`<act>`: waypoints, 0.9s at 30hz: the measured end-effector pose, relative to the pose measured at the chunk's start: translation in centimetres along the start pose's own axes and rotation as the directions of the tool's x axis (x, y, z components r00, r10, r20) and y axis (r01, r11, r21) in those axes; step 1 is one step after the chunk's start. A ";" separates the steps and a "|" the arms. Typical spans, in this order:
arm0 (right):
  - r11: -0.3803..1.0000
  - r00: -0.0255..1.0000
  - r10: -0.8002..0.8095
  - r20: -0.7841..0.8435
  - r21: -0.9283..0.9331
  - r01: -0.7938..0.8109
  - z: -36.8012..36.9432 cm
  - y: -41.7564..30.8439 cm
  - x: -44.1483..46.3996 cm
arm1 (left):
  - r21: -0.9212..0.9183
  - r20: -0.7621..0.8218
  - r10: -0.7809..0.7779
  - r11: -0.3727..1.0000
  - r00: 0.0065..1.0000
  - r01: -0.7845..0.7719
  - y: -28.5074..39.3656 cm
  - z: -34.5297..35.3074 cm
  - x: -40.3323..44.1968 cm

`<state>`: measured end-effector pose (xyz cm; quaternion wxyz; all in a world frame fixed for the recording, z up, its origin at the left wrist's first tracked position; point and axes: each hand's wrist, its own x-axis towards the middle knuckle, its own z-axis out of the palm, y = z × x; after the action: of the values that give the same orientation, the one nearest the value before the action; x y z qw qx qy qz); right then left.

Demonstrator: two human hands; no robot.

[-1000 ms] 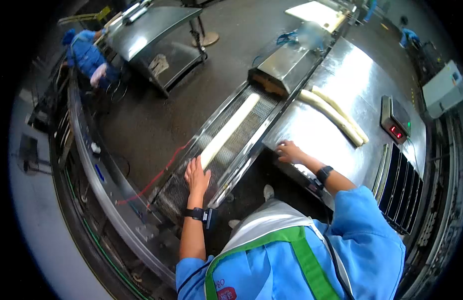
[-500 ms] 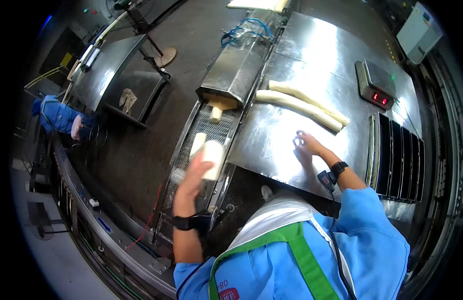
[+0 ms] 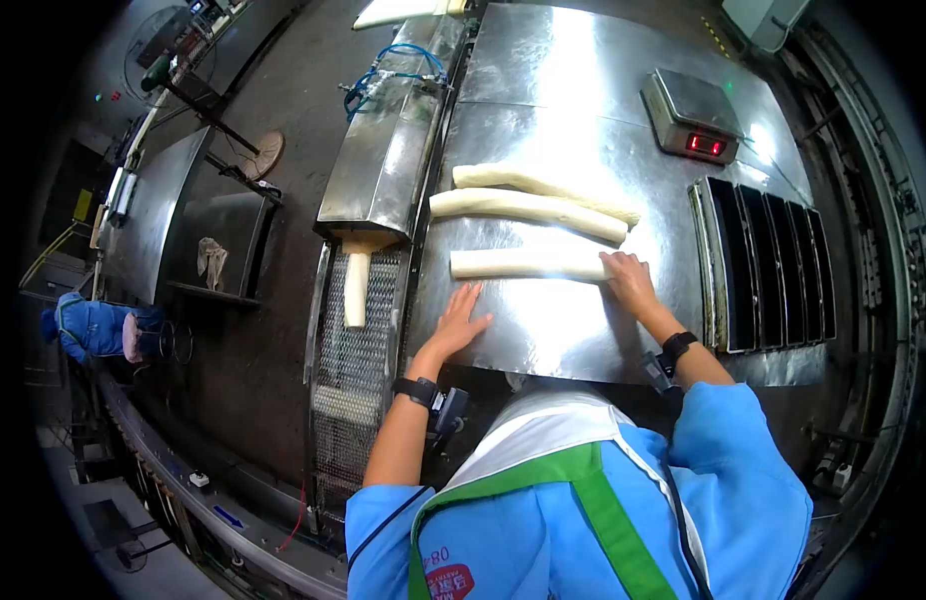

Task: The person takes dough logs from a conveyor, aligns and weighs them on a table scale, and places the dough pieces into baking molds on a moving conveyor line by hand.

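Note:
A pale dough log point(image 3: 528, 264) lies crosswise on the metal table nearest me. The fingers of my right hand point(image 3: 631, 284) curl over its right end. My left hand point(image 3: 457, 328) rests on the tabletop, its fingers apart and its fingertips just below the log's left end, holding nothing. Beyond this log are two more, a front dough log point(image 3: 531, 213) and a back dough log point(image 3: 543, 188), close together and slightly slanted. On the mesh conveyor to the left, another dough piece point(image 3: 356, 290) pokes out from under the metal housing point(image 3: 378, 165).
The mesh conveyor point(image 3: 355, 375) runs along the left edge of the metal table point(image 3: 543, 335). A digital scale point(image 3: 691, 115) stands at the back right. Several dark baking tins point(image 3: 768, 265) sit at the right. A person in blue point(image 3: 98, 328) is at far left.
The dough held by my left hand over the conveyor is now on the table as a third log. Both hands have come to it. More dough has emerged from the housing, and the view has shifted.

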<state>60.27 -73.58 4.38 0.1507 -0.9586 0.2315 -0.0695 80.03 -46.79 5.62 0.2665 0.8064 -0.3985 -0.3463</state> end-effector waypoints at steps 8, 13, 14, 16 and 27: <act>0.954 0.981 -0.174 -0.084 -0.263 0.147 -1.1 -2.7 8.6 | 0.041 -0.222 0.095 0.995 0.970 -0.089 -0.8 -2.4 2.1; 0.978 0.989 -0.053 0.140 -0.195 0.080 -1.1 -3.5 12.8 | 0.225 -0.579 0.136 0.974 0.804 -0.002 -3.7 -4.6 -2.1; 0.972 0.983 -0.055 0.174 -0.216 0.093 -1.5 -3.6 13.3 | 0.223 -0.585 0.129 0.975 0.801 0.006 -4.3 -5.0 -3.2; 0.970 0.978 -0.100 0.185 -0.201 0.138 -1.6 -3.2 13.5 | 0.281 -0.718 -0.049 0.892 0.694 0.354 -4.4 -6.1 -5.8; 0.920 0.951 -0.302 0.073 -0.239 0.311 0.6 0.6 7.4 | 0.211 -0.691 -0.401 0.684 0.602 0.698 -11.6 -5.1 -16.9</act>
<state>66.66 -77.34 4.08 0.0210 -0.9953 0.0830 -0.0461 81.76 -25.80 6.42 0.0524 0.9942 -0.0860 -0.0366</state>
